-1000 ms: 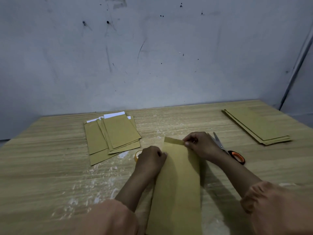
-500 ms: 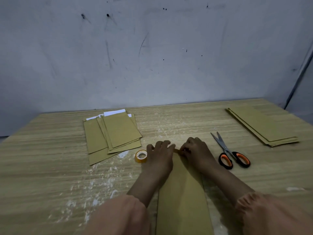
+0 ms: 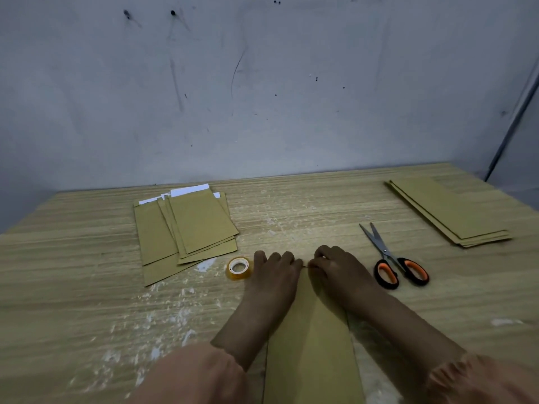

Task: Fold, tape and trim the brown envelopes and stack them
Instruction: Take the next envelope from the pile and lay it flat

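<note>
A long brown envelope (image 3: pixel 312 345) lies lengthwise on the wooden table (image 3: pixel 73 287) in front of me. Its far end is folded down and hidden under both hands. My left hand (image 3: pixel 272 277) presses on the far left corner of the envelope with its fingers laid over the edge. My right hand (image 3: pixel 339 272) has curled fingers, and its fingertips pinch the folded far edge near the middle. A loose pile of brown envelopes (image 3: pixel 186 228) with white paper sticking out lies at the back left. A neat stack of long brown envelopes (image 3: pixel 449 211) lies at the back right.
A small roll of clear tape (image 3: pixel 238 268) lies just left of my left hand. Orange-handled scissors (image 3: pixel 393 263) lie right of my right hand, blades pointing away. A grey wall (image 3: pixel 262 97) closes off the table's far edge. White scuff marks spot the tabletop.
The raised flap at the envelope's far end has been folded down flat. My left hand slid forward to the far edge, and both hands now press there.
</note>
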Action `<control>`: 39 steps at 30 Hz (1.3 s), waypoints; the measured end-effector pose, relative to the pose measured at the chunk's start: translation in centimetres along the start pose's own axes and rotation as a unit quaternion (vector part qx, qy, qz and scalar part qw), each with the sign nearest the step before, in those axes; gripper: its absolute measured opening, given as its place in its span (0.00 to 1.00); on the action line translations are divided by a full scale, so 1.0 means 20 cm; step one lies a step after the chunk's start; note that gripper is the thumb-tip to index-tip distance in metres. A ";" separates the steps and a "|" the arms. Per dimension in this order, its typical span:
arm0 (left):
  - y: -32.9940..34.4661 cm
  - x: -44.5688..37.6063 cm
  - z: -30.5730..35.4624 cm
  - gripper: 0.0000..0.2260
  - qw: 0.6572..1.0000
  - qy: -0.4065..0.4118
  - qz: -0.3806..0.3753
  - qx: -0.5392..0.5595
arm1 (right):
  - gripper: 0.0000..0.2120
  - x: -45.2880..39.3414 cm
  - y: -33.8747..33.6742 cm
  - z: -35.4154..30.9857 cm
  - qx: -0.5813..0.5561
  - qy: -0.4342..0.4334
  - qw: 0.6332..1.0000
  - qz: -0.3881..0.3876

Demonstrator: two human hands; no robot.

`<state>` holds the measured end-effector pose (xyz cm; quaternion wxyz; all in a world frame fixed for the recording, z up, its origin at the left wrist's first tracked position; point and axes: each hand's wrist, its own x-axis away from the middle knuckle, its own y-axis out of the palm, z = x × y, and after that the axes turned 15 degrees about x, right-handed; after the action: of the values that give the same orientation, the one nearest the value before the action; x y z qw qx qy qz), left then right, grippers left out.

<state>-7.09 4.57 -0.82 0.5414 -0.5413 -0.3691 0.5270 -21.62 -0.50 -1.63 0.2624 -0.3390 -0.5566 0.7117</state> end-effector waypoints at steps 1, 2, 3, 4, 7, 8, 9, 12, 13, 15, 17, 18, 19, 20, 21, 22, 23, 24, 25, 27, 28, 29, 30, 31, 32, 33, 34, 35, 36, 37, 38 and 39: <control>0.02 0.00 0.00 0.09 1.000 0.011 0.019 -0.005 | 0.17 -0.01 0.00 0.00 0.009 0.005 1.000 -0.002; 0.05 -0.01 -0.01 0.07 0.999 0.024 0.026 -0.012 | 0.17 -0.01 0.00 0.00 0.020 0.009 1.000 -0.005; 0.06 -0.02 -0.01 0.06 0.999 0.025 0.027 -0.009 | 0.18 -0.02 0.00 0.00 0.034 0.009 0.999 -0.006; 0.07 -0.03 0.00 0.07 0.999 0.021 0.038 -0.008 | 0.18 -0.03 -0.01 0.00 0.041 0.008 0.999 -0.011; 0.07 -0.07 0.01 0.13 0.998 0.020 0.060 -0.014 | 0.20 -0.07 -0.03 0.01 0.061 0.009 0.998 -0.024; 0.07 -0.08 0.01 0.11 0.998 0.023 0.063 -0.021 | 0.20 -0.08 -0.04 0.01 0.071 0.011 0.997 -0.031; 0.08 -0.10 0.01 0.09 0.997 0.031 0.065 -0.024 | 0.20 -0.09 -0.05 0.01 0.080 0.010 0.996 -0.036; 0.08 -0.11 -0.01 0.13 0.998 0.029 0.047 -0.021 | 0.19 -0.10 -0.05 0.02 0.082 0.010 0.995 -0.056; 0.08 -0.11 -0.01 0.14 0.998 0.030 0.052 -0.023 | 0.19 -0.09 -0.04 0.02 0.072 0.011 0.996 -0.059; 0.08 -0.11 -0.01 0.15 0.998 0.028 0.057 -0.022 | 0.19 -0.08 -0.05 0.01 0.049 0.022 0.997 -0.060; 0.08 -0.11 -0.02 0.12 0.998 0.030 0.039 -0.029 | 0.20 -0.05 -0.04 0.00 0.031 0.033 0.997 -0.063; 0.08 -0.11 -0.02 0.12 0.999 0.031 0.025 -0.031 | 0.20 -0.04 -0.03 -0.01 0.027 0.036 0.997 -0.067; 0.08 -0.11 -0.02 0.12 0.999 0.025 0.005 -0.030 | 0.21 -0.04 -0.02 -0.01 0.023 0.039 0.997 -0.069; 0.08 -0.11 -0.01 0.11 0.999 0.018 -0.004 -0.035 | 0.21 -0.03 -0.02 -0.01 0.019 0.044 0.996 -0.069; 0.07 -0.12 -0.01 0.09 0.999 0.017 -0.003 -0.034 | 0.21 -0.03 -0.02 -0.01 0.019 0.047 0.996 -0.071; 0.06 -0.12 0.00 0.09 0.999 0.022 0.013 -0.034 | 0.21 -0.04 -0.02 -0.01 0.019 0.049 0.996 -0.073; 0.06 -0.11 0.00 0.11 0.999 0.025 0.025 -0.035 | 0.21 -0.03 -0.02 -0.01 0.020 0.054 0.995 -0.077; 0.05 -0.11 0.00 0.14 0.999 0.022 0.031 -0.034 | 0.24 -0.03 -0.01 -0.02 0.023 0.065 0.994 -0.081; 0.05 -0.12 0.00 0.16 0.999 0.007 0.019 -0.036 | 0.28 -0.03 -0.01 -0.02 0.025 0.080 0.993 -0.081; 0.04 -0.12 0.00 0.16 0.998 -0.021 -0.024 -0.049 | 0.34 -0.01 -0.02 -0.03 0.033 0.098 0.992 -0.069; 0.04 -0.12 0.01 0.16 0.997 -0.023 -0.020 -0.066 | 0.32 -0.01 -0.02 -0.03 0.037 0.110 0.991 -0.066; 0.03 -0.11 0.02 0.15 0.996 -0.023 -0.011 -0.082 | 0.26 -0.01 -0.02 -0.03 0.038 0.121 0.990 -0.066; 0.04 -0.10 0.03 0.14 0.996 -0.029 -0.012 -0.080 | 0.20 -0.01 -0.02 -0.04 0.035 0.124 0.990 -0.063; 0.04 -0.10 0.03 0.14 0.996 -0.036 -0.018 -0.073 | 0.18 0.00 -0.02 -0.04 0.030 0.123 0.990 -0.059; 0.04 -0.10 0.04 0.14 0.996 -0.045 -0.027 -0.070 | 0.17 0.00 -0.02 -0.04 0.029 0.125 0.990 -0.056; 0.03 -0.10 0.05 0.14 0.996 -0.051 -0.028 -0.069 | 0.17 0.00 -0.02 -0.04 0.030 0.130 0.989 -0.057; 0.03 -0.10 0.05 0.14 0.996 -0.055 -0.026 -0.067 | 0.17 0.00 -0.02 -0.04 0.033 0.132 0.989 -0.060; 0.03 -0.10 0.05 0.14 0.996 -0.056 -0.028 -0.061 | 0.18 0.00 -0.02 -0.05 0.038 0.131 0.989 -0.064; 0.03 -0.10 0.04 0.14 0.997 -0.056 -0.025 -0.052 | 0.20 0.00 -0.02 -0.05 0.043 0.127 0.988 -0.071; 0.03 -0.09 0.04 0.15 0.997 -0.058 -0.028 -0.044 | 0.25 0.00 -0.02 -0.04 0.042 0.122 0.989 -0.078; 0.04 -0.08 0.04 0.15 0.997 -0.057 -0.026 -0.038 | 0.31 0.00 -0.03 -0.04 0.039 0.113 0.990 -0.082; 0.04 -0.08 0.03 0.15 0.998 -0.053 -0.019 -0.040 | 0.35 0.00 -0.04 -0.04 0.036 0.104 0.990 -0.085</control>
<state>-8.14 2.97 -1.30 0.5086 -0.5268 -0.4285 0.5294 -21.08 0.17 -1.01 0.3907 -0.3526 -0.5269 0.6674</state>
